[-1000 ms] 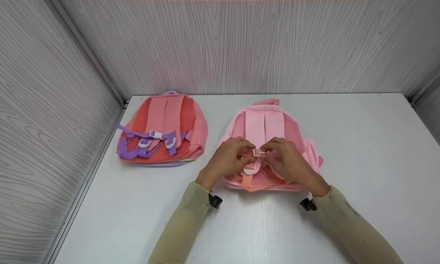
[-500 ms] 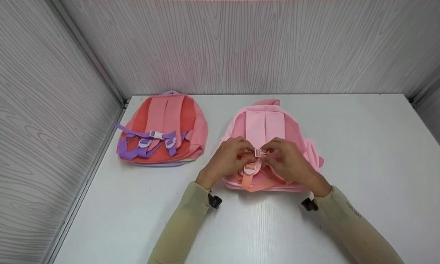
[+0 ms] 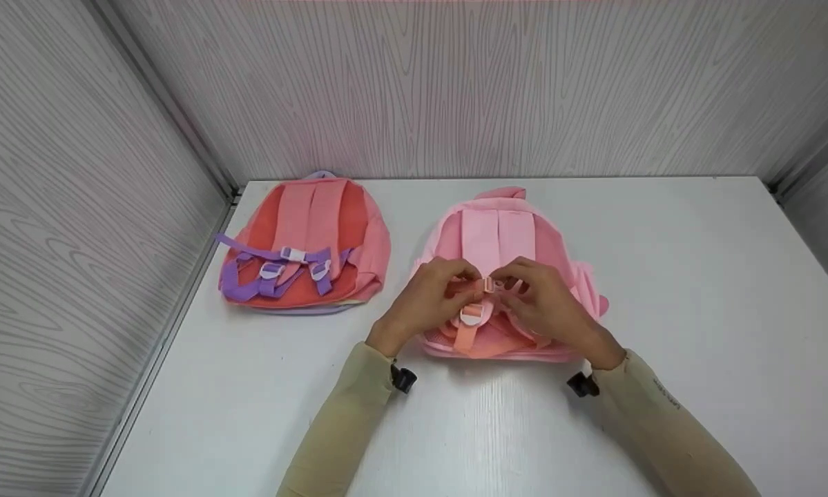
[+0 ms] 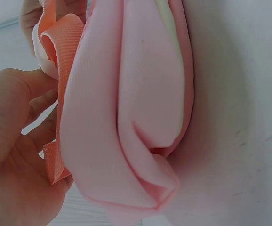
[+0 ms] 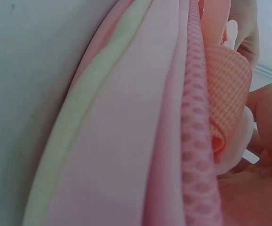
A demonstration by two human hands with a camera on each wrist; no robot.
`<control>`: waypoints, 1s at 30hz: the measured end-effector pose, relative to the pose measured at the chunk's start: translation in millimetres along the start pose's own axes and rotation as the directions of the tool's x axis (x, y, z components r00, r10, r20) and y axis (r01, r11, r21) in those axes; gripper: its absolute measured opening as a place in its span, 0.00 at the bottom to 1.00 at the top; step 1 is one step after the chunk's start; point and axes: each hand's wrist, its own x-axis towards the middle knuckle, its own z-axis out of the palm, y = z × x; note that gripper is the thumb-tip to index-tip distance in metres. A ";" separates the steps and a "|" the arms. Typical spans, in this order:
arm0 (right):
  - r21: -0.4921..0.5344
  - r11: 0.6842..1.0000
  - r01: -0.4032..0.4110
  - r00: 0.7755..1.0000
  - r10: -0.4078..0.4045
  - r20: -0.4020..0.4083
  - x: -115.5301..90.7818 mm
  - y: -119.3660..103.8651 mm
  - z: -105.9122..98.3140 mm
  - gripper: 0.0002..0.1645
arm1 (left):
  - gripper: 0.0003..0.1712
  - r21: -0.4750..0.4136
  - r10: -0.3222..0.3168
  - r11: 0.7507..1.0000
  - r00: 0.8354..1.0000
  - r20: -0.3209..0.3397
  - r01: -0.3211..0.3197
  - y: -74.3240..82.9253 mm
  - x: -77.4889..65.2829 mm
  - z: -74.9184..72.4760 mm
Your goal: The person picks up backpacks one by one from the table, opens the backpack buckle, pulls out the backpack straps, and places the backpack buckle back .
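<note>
A pink backpack (image 3: 550, 245) lies back side up, its two shoulder straps (image 3: 480, 238) facing up. Over its lower half both hands meet at a small pale buckle (image 3: 488, 285) on orange webbing. My left hand (image 3: 427, 297) pinches the buckle's left side, where the webbing enters. The right hand (image 3: 548, 304) pinches its right side with thumb and fingers, which partly hide that end. Below hangs a white strap adjuster (image 3: 471, 315) with an orange strap. In the left wrist view an orange strap (image 4: 65, 52) loops beside the left hand's fingers.
To the left lies a coral backpack (image 3: 369, 228) with purple straps (image 3: 248, 286) and a white buckle (image 3: 293, 255). Both bags rest on a white table (image 3: 697, 276), with grey wood-grain panels (image 3: 455, 90) behind and at the sides.
The buckle has shifted slightly right and up. More orange webbing shows at the left fingers, and less of the prongs shows between the buckle and the right fingers. Both hands remain nearly in place.
</note>
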 end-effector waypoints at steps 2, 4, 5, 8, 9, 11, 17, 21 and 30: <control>-0.001 1.000 0.008 1.000 -0.008 -0.001 0.0 -0.2 -1.1 0.13 | 0.13 0.000 0.019 1.000 1.000 -0.006 -0.019 -0.5 0.2 0.2; -0.006 1.000 0.010 1.000 -0.010 0.000 -0.1 -0.5 -1.9 0.13 | 0.14 0.002 0.032 0.999 0.999 -0.008 -0.032 -0.8 0.1 0.2; -0.007 1.000 0.007 1.000 -0.007 0.002 -0.2 -0.7 -2.3 0.13 | 0.15 0.001 0.038 0.999 0.999 -0.008 -0.038 -1.0 0.1 0.2; -0.014 1.000 -0.001 1.000 0.001 0.007 -0.5 -1.2 -3.5 0.12 | 0.16 -0.008 0.051 0.999 0.999 -0.005 -0.051 -1.2 0.0 0.4; -0.017 1.000 -0.001 1.000 0.001 0.007 -0.4 -1.1 -3.6 0.12 | 0.17 -0.013 0.053 0.999 0.999 -0.001 -0.053 -1.2 0.0 0.3; -0.017 1.000 -0.001 1.000 0.001 0.006 -0.4 -1.0 -3.9 0.13 | 0.17 -0.020 0.057 0.998 0.998 0.006 -0.057 -1.3 0.0 0.3; -0.018 1.000 -0.005 1.000 0.005 0.000 0.2 -1.2 -3.6 0.14 | 0.15 -0.026 0.021 0.999 1.000 0.005 -0.021 -3.3 0.4 1.9; -0.010 1.000 -0.009 1.000 0.009 -0.002 0.2 -2.2 -3.1 0.15 | 0.10 -0.033 -0.035 0.999 0.999 -0.015 0.035 -4.0 0.7 4.1; 0.015 1.000 -0.001 1.000 0.001 -0.007 -0.3 -1.1 -2.4 0.14 | 0.07 -0.155 -0.133 0.980 0.991 -0.025 0.127 -3.2 2.2 7.8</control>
